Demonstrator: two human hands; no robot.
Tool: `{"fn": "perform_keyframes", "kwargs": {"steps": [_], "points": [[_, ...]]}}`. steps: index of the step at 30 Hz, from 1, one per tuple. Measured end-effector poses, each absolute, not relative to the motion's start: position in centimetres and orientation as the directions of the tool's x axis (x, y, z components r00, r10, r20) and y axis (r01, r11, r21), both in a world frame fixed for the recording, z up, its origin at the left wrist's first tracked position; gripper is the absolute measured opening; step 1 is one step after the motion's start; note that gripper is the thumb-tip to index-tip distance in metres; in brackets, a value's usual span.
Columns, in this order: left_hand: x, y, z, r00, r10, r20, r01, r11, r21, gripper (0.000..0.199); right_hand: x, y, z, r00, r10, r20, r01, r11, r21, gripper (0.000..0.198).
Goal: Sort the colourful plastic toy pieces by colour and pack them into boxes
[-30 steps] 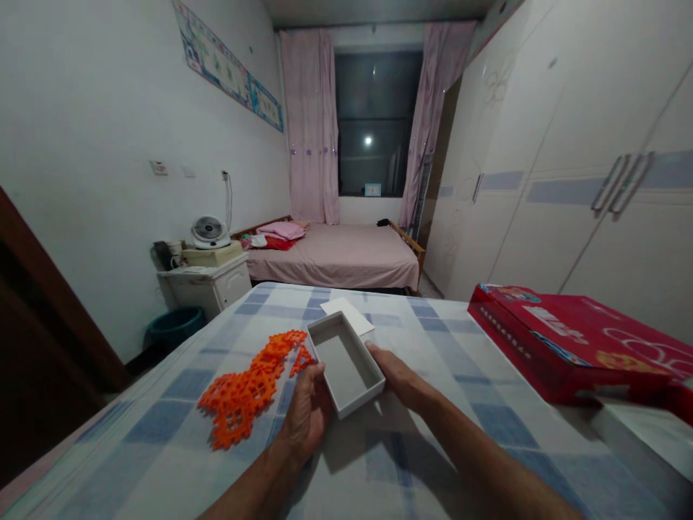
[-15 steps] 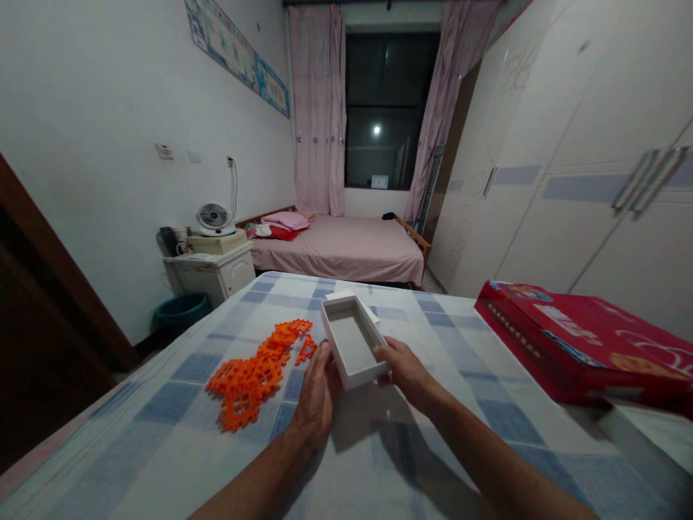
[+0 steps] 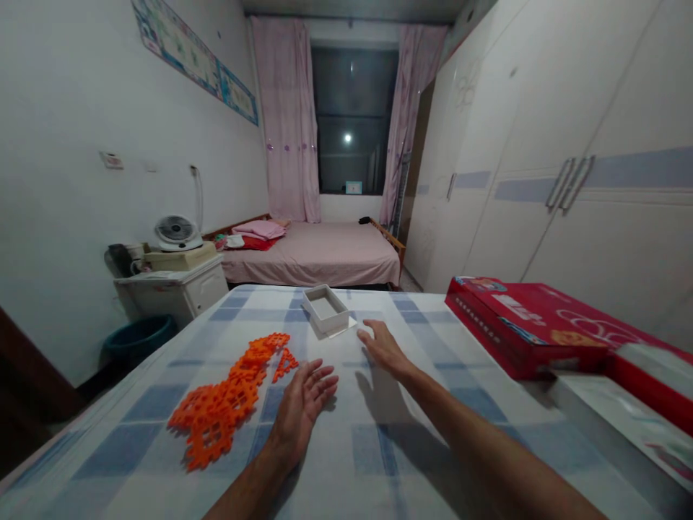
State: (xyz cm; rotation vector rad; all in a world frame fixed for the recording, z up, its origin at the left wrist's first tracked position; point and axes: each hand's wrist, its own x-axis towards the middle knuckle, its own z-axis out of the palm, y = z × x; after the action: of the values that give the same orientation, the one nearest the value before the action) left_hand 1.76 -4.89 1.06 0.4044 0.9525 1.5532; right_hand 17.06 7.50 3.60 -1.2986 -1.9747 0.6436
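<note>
Left hand [image 3: 304, 404] and right hand [image 3: 383, 348], in the head view, are empty, fingers loosely spread. Right of and beyond the orange pieces [image 3: 246, 373], the white box [image 3: 334, 323] sits over a white sheet [image 3: 344, 331]. Probably light, stiff, dentable card; grip its long walls. Half a second earlier, both hands hold it.

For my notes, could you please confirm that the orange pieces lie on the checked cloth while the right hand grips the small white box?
Not quite: the head view shows the right hand open and apart from the small white box, not gripping it. The orange pieces do lie on the checked cloth.
</note>
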Motion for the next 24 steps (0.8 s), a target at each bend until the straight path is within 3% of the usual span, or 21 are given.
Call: {"fn": "perform_keyframes", "kwargs": {"steps": [4, 6, 8, 11, 14, 16, 20, 24], "points": [[2.2, -5.1, 1.7, -0.263, 0.930, -0.256, -0.567, 0.065, 0.821, 0.024, 24.5, 2.0, 3.2, -0.263, 0.852, 0.452, 0.665, 0.500, -0.555, 0.045], [2.2, -5.1, 1.8, -0.258, 0.931, -0.258, -0.529, 0.087, 0.844, 0.023, 29.1, -0.7, 3.8, -0.182, 0.809, 0.559, 0.763, 0.475, -0.439, 0.044], [2.1, -5.1, 1.6, -0.246, 0.937, -0.249, -0.497, 0.098, 0.862, 0.024, 33.9, -3.2, 4.5, -0.072, 0.767, 0.638, 0.877, 0.353, -0.325, 0.043], [1.7, -4.8, 0.9, -0.223, 0.954, -0.198, -0.457, 0.077, 0.886, 0.027, 40.7, -6.6, 4.7, 0.108, 0.712, 0.694, 0.982, 0.031, -0.185, 0.046], [1.5, -4.7, 0.3, -0.224, 0.961, -0.164, -0.429, 0.054, 0.902, 0.028, 46.1, -9.0, 3.9, 0.306, 0.731, 0.610, 0.948, -0.294, -0.124, 0.061], [1.4, -4.6, 0.1, -0.234, 0.959, -0.161, -0.417, 0.050, 0.907, 0.028, 48.6, -9.9, 3.2, 0.422, 0.758, 0.497, 0.900, -0.417, -0.129, 0.073], [1.5, -4.8, 0.0, -0.242, 0.960, -0.143, -0.399, 0.036, 0.916, 0.030, 51.1, -9.9, 2.4, 0.510, 0.812, 0.285, 0.860, -0.473, -0.191, 0.086], [1.6, -4.9, 0.0, -0.249, 0.961, -0.124, -0.386, 0.019, 0.922, 0.031, 51.5, -10.0, 2.4, 0.511, 0.824, 0.244, 0.859, -0.476, -0.191, 0.084]]}}
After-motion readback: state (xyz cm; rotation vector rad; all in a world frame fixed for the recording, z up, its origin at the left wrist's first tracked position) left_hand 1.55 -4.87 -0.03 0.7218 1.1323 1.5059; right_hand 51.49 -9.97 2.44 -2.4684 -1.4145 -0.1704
